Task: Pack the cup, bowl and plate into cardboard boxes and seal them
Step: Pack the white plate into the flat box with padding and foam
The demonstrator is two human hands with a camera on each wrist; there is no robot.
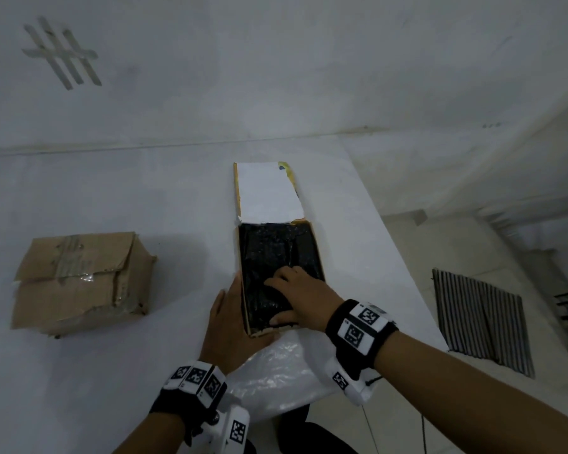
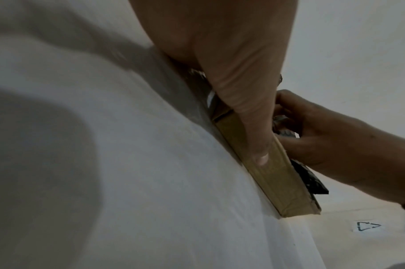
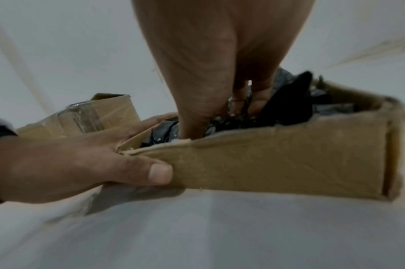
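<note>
A flat open cardboard box (image 1: 240, 257) lies in the middle of the white table, its lid flap (image 1: 266, 191) folded away from me with the white inner face up. A bundle in black plastic wrap (image 1: 276, 247) fills the box; what is inside the wrap is hidden. My left hand (image 1: 230, 316) braces the near left corner, with straight fingers along the left wall (image 2: 277, 178) and the thumb on the near wall (image 3: 277, 160). My right hand (image 1: 295, 290) presses its fingers down into the black wrap (image 3: 289, 109) at the near end.
A taped, dented cardboard box (image 1: 76, 283) stands on the table to the left. A white plastic bag (image 1: 282, 378) lies at the front edge under my wrists. The table's right edge (image 1: 391, 257) runs close to the open box, with a striped mat (image 1: 482, 322) on the floor beyond.
</note>
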